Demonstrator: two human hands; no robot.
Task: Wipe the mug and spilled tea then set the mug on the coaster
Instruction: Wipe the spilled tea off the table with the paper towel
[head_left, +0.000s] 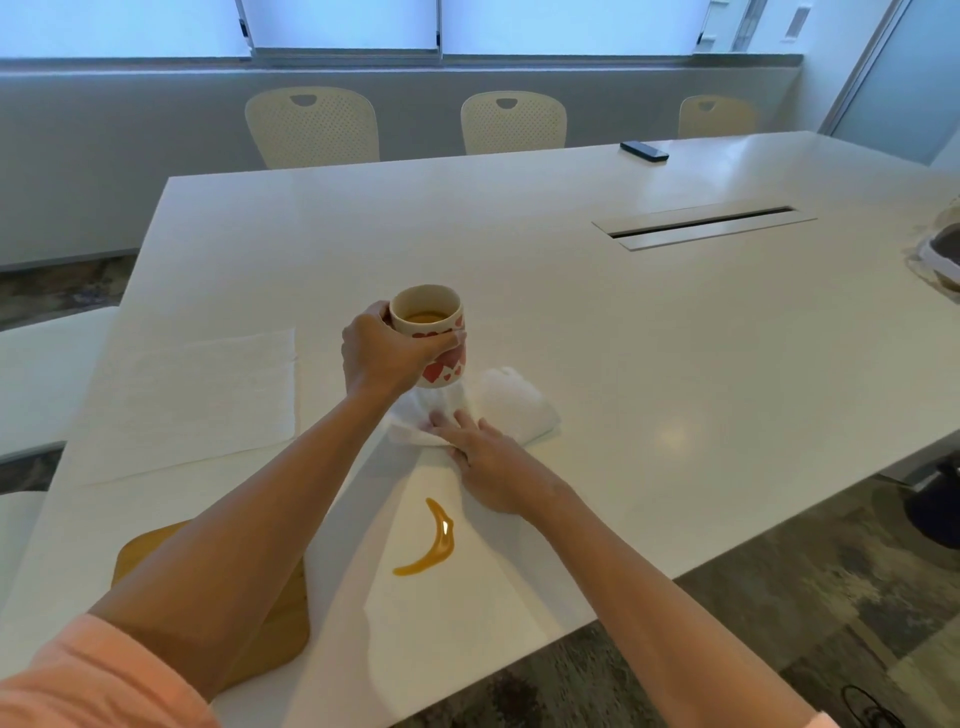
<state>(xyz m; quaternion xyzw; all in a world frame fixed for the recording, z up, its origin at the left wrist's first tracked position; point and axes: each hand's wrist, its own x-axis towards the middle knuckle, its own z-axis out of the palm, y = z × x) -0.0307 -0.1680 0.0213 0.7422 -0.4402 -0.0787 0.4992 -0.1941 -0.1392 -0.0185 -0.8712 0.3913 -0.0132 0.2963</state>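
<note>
My left hand (387, 356) grips a cream mug with red hearts (436, 343) and holds it lifted above the white table (571, 322); tea shows inside it. Just under the mug lies a white cloth (511, 405), and my right hand (493, 462) presses on its near edge with fingers curled into it. A curved amber streak of spilled tea (434, 543) lies on the table nearer to me, apart from the cloth. A wooden coaster (283, 623) sits at the near left, mostly hidden under my left forearm.
A flat white paper towel (197, 400) lies left of the mug. A cable slot (701, 226) and a dark phone (644, 151) are farther right. Cream chairs (311, 127) line the far side. An object with a dark bowl (943, 254) sits at the right edge.
</note>
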